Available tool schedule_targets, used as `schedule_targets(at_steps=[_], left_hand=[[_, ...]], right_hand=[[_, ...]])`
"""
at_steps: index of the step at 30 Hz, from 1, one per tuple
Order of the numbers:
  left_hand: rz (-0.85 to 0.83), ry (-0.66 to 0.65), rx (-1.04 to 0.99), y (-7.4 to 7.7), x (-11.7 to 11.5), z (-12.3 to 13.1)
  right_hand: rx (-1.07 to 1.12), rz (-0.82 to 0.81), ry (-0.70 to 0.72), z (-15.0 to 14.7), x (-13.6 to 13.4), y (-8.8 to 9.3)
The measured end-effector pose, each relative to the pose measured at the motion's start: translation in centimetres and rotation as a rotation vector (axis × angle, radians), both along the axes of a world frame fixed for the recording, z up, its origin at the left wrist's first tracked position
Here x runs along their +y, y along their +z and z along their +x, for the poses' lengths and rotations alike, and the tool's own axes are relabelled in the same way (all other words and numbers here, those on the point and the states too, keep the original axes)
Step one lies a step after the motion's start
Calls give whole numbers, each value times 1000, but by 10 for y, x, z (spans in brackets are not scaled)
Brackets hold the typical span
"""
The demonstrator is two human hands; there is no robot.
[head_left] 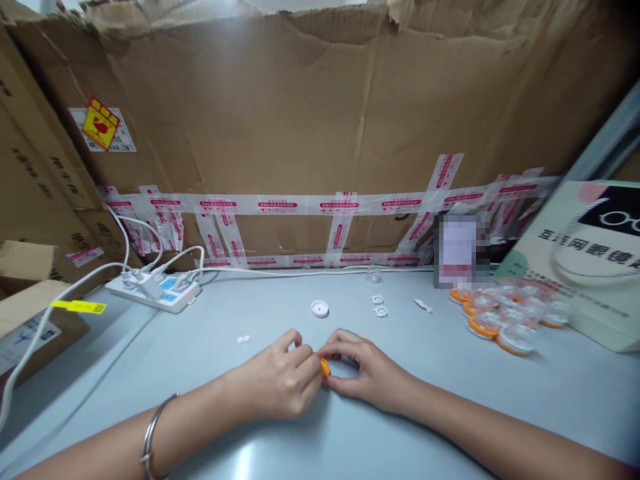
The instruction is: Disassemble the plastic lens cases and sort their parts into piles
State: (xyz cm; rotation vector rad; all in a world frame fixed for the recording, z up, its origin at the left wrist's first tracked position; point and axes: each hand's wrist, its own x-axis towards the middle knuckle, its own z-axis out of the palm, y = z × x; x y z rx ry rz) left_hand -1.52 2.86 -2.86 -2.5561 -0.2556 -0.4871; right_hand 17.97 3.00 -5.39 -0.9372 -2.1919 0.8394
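Both hands meet over the near middle of the table around a small round orange plastic piece point(325, 367). My left hand point(293, 377) is closed on its left side, with the fingers covering much of it. From the right, my right hand point(363, 367) pinches its edge between thumb and fingers. Just beyond the hands lies a round white plastic part point(319, 309). Two tiny white discs point(243, 339) rest to the left. Farther right are two small white toothed pieces point(379, 305) and a narrow white piece point(423, 305).
A cluster of clear-topped orange and white round cases point(510, 313) sits at the right, beside a pale green bag point(590, 267). A power strip point(155, 290) with white cables stands at the left. Behind everything rises a large taped cardboard box point(300, 120).
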Motion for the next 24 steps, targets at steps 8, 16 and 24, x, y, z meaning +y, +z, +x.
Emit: schedule_targets(at_steps=[8, 16, 24], left_hand=[[34, -6, 31, 5, 0, 5], [-84, 31, -83, -3, 8, 5], [-154, 117, -173, 8, 20, -18]], right_hand=[[0, -8, -1, -1, -1, 0], [-31, -4, -7, -2, -1, 2], [-34, -52, -12, -1, -4, 2]])
